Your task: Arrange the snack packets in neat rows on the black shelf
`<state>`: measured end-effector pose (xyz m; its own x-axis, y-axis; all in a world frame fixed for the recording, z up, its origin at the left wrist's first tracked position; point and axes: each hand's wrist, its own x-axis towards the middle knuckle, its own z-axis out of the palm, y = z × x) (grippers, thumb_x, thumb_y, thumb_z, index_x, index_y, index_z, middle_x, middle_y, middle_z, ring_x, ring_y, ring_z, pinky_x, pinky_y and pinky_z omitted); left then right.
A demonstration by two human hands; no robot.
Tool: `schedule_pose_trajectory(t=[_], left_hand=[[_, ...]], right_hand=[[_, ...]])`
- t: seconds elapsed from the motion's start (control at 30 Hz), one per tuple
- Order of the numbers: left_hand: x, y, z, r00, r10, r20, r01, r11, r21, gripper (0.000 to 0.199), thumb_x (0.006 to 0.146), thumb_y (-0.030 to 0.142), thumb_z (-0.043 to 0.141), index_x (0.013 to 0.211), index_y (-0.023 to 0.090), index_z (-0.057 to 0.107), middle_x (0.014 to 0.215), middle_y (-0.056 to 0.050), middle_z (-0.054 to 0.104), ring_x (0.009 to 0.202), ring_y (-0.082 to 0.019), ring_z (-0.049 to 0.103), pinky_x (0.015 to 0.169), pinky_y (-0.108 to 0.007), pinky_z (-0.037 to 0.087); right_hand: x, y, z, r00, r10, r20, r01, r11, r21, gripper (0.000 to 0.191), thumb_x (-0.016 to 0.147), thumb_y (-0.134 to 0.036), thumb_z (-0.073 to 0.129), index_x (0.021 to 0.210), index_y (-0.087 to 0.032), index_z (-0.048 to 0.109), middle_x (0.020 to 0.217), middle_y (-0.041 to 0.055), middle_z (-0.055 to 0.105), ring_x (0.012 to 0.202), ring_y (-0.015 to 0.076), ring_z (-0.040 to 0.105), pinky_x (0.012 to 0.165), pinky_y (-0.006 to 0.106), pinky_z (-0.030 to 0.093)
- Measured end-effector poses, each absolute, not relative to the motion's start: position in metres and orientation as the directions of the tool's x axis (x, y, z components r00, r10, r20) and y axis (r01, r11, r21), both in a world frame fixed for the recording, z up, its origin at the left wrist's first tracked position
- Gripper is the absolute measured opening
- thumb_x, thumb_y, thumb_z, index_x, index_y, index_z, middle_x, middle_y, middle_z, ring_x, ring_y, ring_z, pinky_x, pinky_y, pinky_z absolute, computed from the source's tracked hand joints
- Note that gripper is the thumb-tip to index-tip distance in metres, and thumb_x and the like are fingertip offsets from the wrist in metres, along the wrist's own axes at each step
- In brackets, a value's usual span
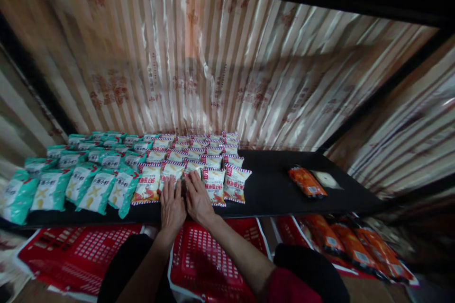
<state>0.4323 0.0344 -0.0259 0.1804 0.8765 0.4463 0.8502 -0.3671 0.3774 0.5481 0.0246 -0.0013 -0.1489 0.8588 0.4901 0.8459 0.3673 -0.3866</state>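
Note:
On a black shelf [263,189], white snack bags with red lettering and striped edges [213,184] stand in rows. My left hand [173,208] lies against one front-row bag [171,171], its fingers stretched out. Beside it, my right hand [199,201] rests with extended fingers on the neighbouring bag [192,165], covering much of its front. Both hands touch the bags without gripping them. To the left stand several rows of teal and white snack bags [97,191].
An orange packet [307,182] and a pale flat packet [325,179] lie on the shelf's right part. Red baskets [216,255] stand below, at my knees. More orange packets [355,244] fill a container at lower right. Striped sheeting [213,57] hangs behind.

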Motion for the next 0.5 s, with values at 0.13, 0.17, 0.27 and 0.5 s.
schedule_pose_trajectory(t=[0.13, 0.17, 0.27, 0.5], left_hand=[[0.437, 0.025, -0.025, 0.174, 0.855, 0.488, 0.825, -0.397, 0.401, 0.054, 0.083, 0.011, 0.038, 0.138, 0.014, 0.037, 0.151, -0.015, 0.022, 0.140, -0.027, 0.009, 0.109, -0.050, 0.025], [0.438, 0.022, -0.025, 0.178, 0.851, 0.495, 0.818, -0.408, 0.406, 0.055, 0.083, 0.011, 0.037, 0.138, 0.015, 0.036, 0.151, -0.014, 0.022, 0.140, -0.027, 0.009, 0.109, -0.050, 0.025], [0.438, 0.014, -0.028, 0.230, 0.835, 0.500, 0.792, -0.459, 0.402, 0.054, 0.082, 0.009, 0.036, 0.136, 0.012, 0.039, 0.149, -0.013, 0.026, 0.140, -0.026, 0.010, 0.110, -0.049, 0.026], [0.435, 0.003, -0.038, 0.447, 0.764, 0.465, 0.691, -0.625, 0.363, 0.051, 0.080, 0.006, 0.032, 0.127, 0.012, 0.051, 0.137, -0.010, 0.048, 0.133, -0.020, 0.034, 0.109, -0.037, 0.034]], right_hand=[[0.560, 0.004, 0.002, -0.085, 0.818, 0.569, 0.859, 0.349, -0.374, 0.059, 0.080, -0.006, 0.040, 0.138, -0.016, 0.036, 0.152, 0.0107, 0.018, 0.141, 0.0264, 0.007, 0.109, 0.053, 0.028], [0.564, -0.003, 0.001, -0.048, 0.809, 0.586, 0.869, 0.324, -0.375, 0.056, 0.081, -0.007, 0.040, 0.137, -0.017, 0.038, 0.153, 0.0096, 0.016, 0.141, 0.0266, 0.007, 0.109, 0.054, 0.028], [0.577, -0.021, -0.007, 0.068, 0.786, 0.615, 0.888, 0.234, -0.396, 0.052, 0.084, -0.007, 0.039, 0.133, -0.022, 0.043, 0.154, 0.0066, 0.010, 0.141, 0.0275, 0.008, 0.108, 0.054, 0.029], [0.609, -0.042, -0.025, 0.100, 0.802, 0.588, 0.895, 0.186, -0.405, 0.046, 0.082, -0.005, 0.041, 0.122, -0.020, 0.056, 0.153, 0.0068, 0.015, 0.139, 0.0292, 0.014, 0.105, 0.051, 0.034]])
